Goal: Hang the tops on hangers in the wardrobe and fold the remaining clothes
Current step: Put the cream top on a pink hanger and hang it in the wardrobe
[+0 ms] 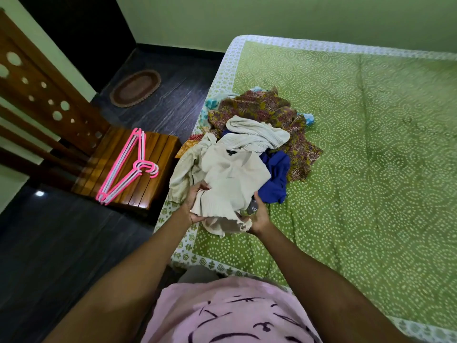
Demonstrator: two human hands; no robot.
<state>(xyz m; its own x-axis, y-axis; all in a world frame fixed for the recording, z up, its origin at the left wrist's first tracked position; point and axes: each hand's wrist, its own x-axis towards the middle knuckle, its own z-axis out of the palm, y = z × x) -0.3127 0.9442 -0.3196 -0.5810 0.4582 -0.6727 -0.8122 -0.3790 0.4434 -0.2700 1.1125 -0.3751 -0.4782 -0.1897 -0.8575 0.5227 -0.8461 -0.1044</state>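
A heap of clothes (262, 134) lies on the bed (358, 149), near its left edge. At the heap's near side, the left hand (195, 204) grips the left edge of a cream top (232, 179), and the right hand (259, 214) holds its lower right hem. A blue garment (277, 177) lies just right of the top. Left of the bed, pink hangers (128, 167) rest on a wooden chair (158, 154). Beyond the chair, an oval mat (135, 88) lies on the dark floor.

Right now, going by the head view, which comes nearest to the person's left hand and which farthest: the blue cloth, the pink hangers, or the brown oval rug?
From the left hand:
1. Blue cloth, across the pile on the bed, toward the right.
2. Pink hangers, on the wooden chair seat, to the left.
3. Brown oval rug, on the dark floor, far back near the wall.
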